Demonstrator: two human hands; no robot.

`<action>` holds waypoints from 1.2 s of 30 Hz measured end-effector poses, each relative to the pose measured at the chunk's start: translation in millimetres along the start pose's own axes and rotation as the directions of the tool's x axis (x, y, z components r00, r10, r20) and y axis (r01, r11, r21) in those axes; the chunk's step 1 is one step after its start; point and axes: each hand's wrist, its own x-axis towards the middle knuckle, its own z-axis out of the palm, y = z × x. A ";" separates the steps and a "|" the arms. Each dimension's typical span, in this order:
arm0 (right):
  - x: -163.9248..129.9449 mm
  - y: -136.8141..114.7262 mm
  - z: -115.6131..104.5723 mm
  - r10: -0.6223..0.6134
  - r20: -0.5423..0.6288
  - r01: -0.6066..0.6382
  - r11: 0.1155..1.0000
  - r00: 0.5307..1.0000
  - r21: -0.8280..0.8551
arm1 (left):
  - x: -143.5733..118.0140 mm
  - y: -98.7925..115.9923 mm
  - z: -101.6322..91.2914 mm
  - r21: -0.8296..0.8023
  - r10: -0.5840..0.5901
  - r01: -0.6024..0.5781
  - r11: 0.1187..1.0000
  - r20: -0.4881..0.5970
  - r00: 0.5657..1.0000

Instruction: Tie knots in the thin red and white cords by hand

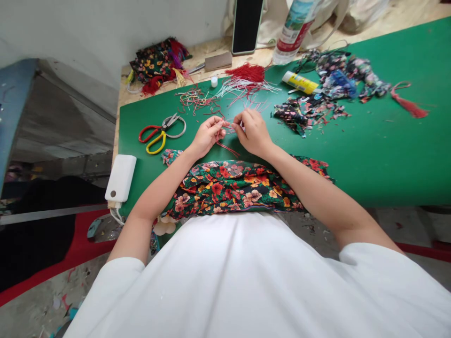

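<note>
My left hand [210,135] pinches a thin red cord [228,149], whose doubled ends hang below the fingers. Close on its right, my right hand [252,131] has thumb and forefinger pressed together at the same cord. The exact spot between the fingertips is too small to make out. Just beyond the hands lie white and pink cords [239,88] with red tassel threads [247,72] at their far end. A tangle of loose red and pale cords [197,100] sits to the left. Under my forearms is a bunched floral cloth [232,185].
Scissors [158,134] with red and yellow handles lie left on the green table [394,150]. A white power bank [120,178] rests at the left edge. Behind stand a phone [247,26] and a bottle [294,33]. A glue stick [300,83], fabric scraps [306,112] and a red tassel [410,102] lie right.
</note>
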 end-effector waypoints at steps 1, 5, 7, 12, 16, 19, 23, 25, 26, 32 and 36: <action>0.0 -0.3 -0.1 -0.010 -0.001 0.010 1.000 1.000 0.009 | 0.1 0.3 -0.2 -0.005 -0.002 0.002 1.000 -0.005 1.000; 0.0 -2.0 -1.0 -0.030 -0.001 0.030 0.999 1.000 0.040 | 0.7 0.9 -1.6 -0.012 -0.026 0.026 1.000 -0.018 1.000; -0.1 -3.4 -2.3 -0.029 -0.006 0.029 0.999 1.000 0.045 | 1.0 0.7 -2.2 -0.009 -0.039 0.039 0.999 -0.020 0.999; -1.0 -9.7 -8.1 0.061 0.040 -0.061 0.998 0.997 0.009 | 1.7 -0.1 -3.3 -0.029 -0.025 0.026 0.999 0.008 1.000; -0.9 -13.1 -10.1 0.081 0.083 -0.081 0.997 0.993 0.002 | 1.7 0.3 -3.2 -0.043 -0.046 0.045 0.998 -0.021 0.999; -0.4 -13.2 -9.6 0.055 0.093 -0.056 0.998 0.994 0.009 | 1.2 0.9 -3.2 -0.048 -0.037 0.036 0.998 -0.022 0.999; -0.3 -13.5 -9.7 0.011 0.111 -0.013 1.000 0.994 0.016 | 0.7 1.6 -3.6 -0.035 -0.025 0.024 0.999 -0.023 0.999; -0.6 -14.1 -10.1 -0.017 0.116 0.014 1.000 0.993 0.022 | 0.9 1.6 -4.0 -0.050 -0.027 0.026 0.998 -0.029 0.999; -0.8 -14.4 -10.3 -0.034 0.115 0.031 0.999 0.993 0.027 | 1.1 1.6 -4.2 -0.061 -0.029 0.027 0.998 -0.031 0.999; -1.3 -15.4 -11.1 -0.079 0.138 0.075 0.997 0.987 0.034 | 1.8 1.0 -5.4 -0.043 -0.018 0.017 0.999 -0.017 1.000; -1.0 -16.6 -12.2 -0.106 0.175 0.102 0.994 0.979 0.033 | 1.0 1.7 -5.4 -0.050 -0.019 0.019 0.999 -0.003 1.000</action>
